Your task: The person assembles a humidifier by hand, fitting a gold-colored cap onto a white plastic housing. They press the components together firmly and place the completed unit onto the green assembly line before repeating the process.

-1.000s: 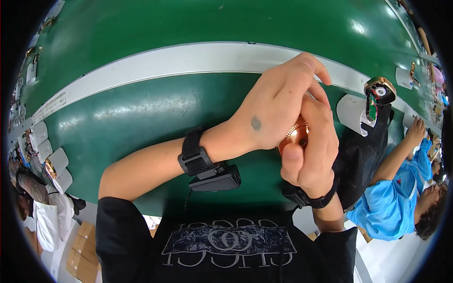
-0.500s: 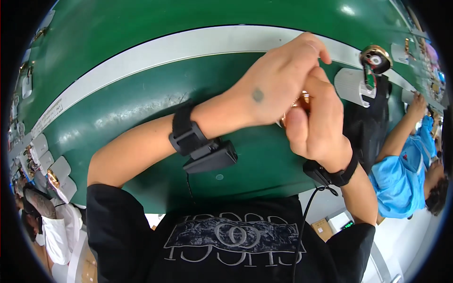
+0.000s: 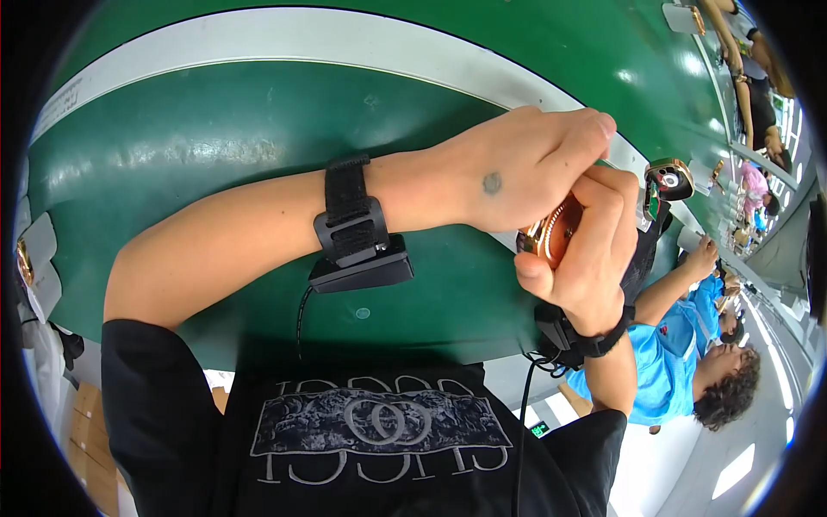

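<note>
A rose-gold watch [image 3: 562, 233] with a ridged bezel and a brown dial sits between my two hands, tilted and partly covered by fingers. My right hand [image 3: 594, 250] is closed on its near right side, thumb below and fingers bent over the dial. From the left, my left hand [image 3: 525, 172] reaches across, its back toward me and its fingers curled over the watch's far side. Most of the left fingertips are hidden behind the hands. Both hands are held above the green table [image 3: 465, 267].
A gold-rimmed round black piece [image 3: 669, 179] stands right of my hands. A pale strip [image 3: 345, 39] crosses the table. A co-worker in blue [image 3: 655, 370] sits at the right. White holders [image 3: 39, 258] with a gold watch lie far left. A cable [image 3: 521, 431] hangs from my right wrist device.
The view has swung to the right. My right fingers have shifted around the watch, and much more of its bezel and dial now shows. Both hands remain close together.
</note>
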